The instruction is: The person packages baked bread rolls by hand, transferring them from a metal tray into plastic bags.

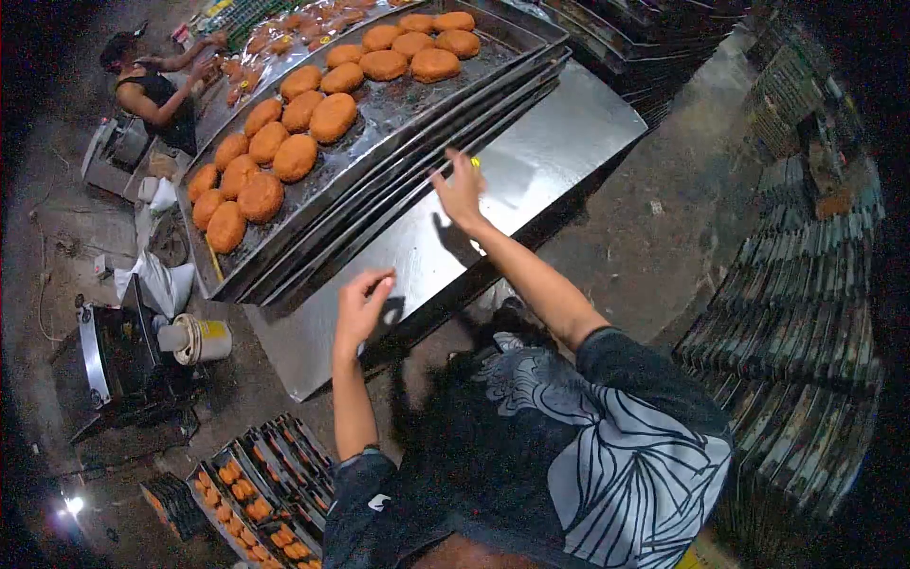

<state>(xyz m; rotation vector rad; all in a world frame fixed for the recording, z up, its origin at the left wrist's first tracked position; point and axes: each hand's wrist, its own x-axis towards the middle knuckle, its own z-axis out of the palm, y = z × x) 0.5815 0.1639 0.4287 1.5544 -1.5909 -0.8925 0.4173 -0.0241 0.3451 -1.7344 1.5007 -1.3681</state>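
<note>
My left hand [360, 308] hangs over the near edge of the metal table [569, 123], fingers bent and a little apart, holding nothing I can see. Farther right, my right hand [461, 190] is above the same table with its fingers spread and nothing in them. Just beyond both hands is a stack of dark metal trays [379, 180]. Several round orange-brown buns [295, 157] lie in the top tray, mostly on its left and far parts. Neither hand visibly touches the trays.
Another person [156, 95] works at the upper left beside bagged buns [284, 43]. A white bucket [202, 339] stands on the floor at left. Trays of buns [256, 493] are at lower left, and stacked empty trays [787, 313] line the right side.
</note>
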